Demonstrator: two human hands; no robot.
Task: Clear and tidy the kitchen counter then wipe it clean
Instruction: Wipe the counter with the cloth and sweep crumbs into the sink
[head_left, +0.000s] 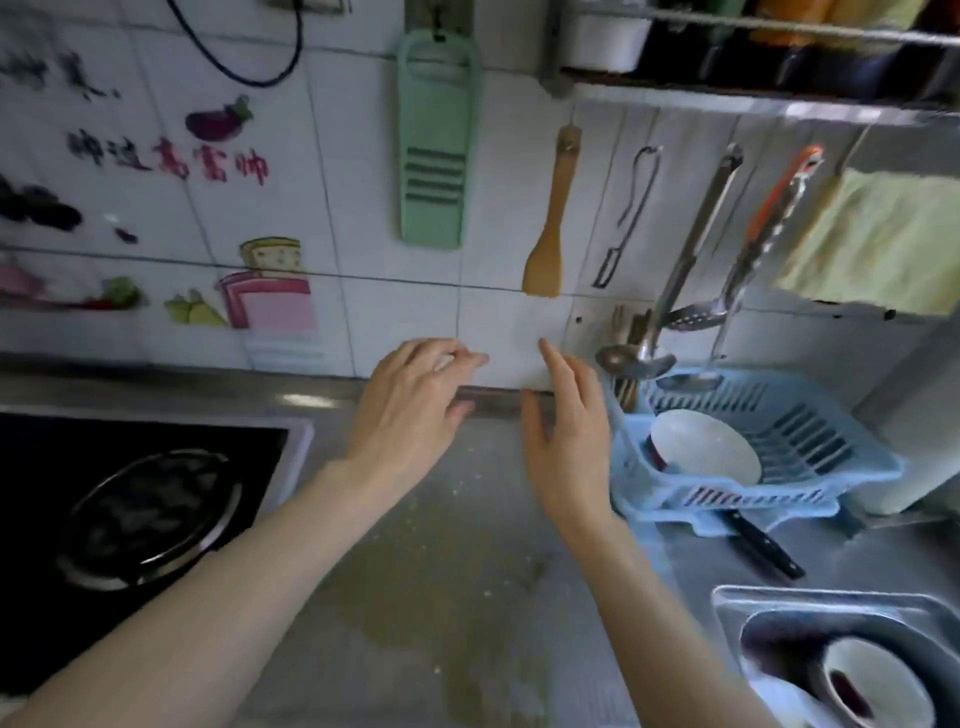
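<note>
Hands up at the back wall, both holding what looks like a white cutting board (511, 343) stood upright against the tiles; edges hard to tell from the wall, blurry. Left hand (410, 405) has fingers curled, pinching the board's left edge near the top. Right hand (566, 421) has fingers pressed together and straight, flat against the board's right edge. Board's bottom sits at the rear lip of the steel counter (415, 597), between stove (140, 499) and blue dish rack (779, 457).

Step, as judged: clearing phase, board being stood or taken at the wall. Wiping not yet started: counter shows a yellowish-brown smear and crumbs down its middle. No cloth in either hand.

Still on the counter: black-handled knife (763, 551) lying just in front of the rack, partly under its tray. Bowl (704, 447) in the rack. Sink (831, 665) at lower right holds another bowl.

Next move likely calls for a steady two-hand hold so the board doesn't slide off the lip, then dealing with the knife, then fetching a cloth; yellow cloth (883, 239) hangs on the rail at right, within reach.
</note>
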